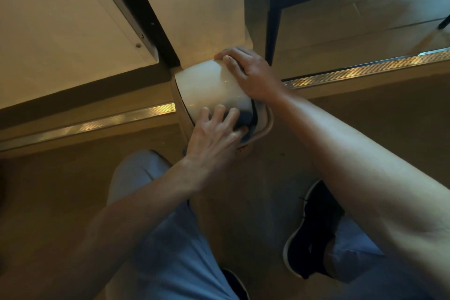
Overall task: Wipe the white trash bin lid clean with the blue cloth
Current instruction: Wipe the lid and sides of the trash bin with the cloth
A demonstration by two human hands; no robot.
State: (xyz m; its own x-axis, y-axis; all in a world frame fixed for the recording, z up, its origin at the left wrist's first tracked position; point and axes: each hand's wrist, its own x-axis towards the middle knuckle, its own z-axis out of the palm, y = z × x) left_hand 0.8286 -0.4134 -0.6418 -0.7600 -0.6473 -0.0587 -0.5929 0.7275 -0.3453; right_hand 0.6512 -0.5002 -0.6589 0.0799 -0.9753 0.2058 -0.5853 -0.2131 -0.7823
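The white trash bin lid (209,85) is tilted up off the bin rim (264,126), low against a wall corner. My right hand (248,73) grips the lid's far right edge, fingers curled over its top. My left hand (216,129) presses the blue cloth (246,119) against the lid's near lower edge, fingers spread over it. Only a small dark blue patch of cloth shows between my fingers and the rim.
A white wall panel (194,7) rises behind the bin. A metal floor strip (92,124) runs left and right of it. A dark chair leg (272,24) stands at the right. My knee (155,192) and black shoe (314,229) are below.
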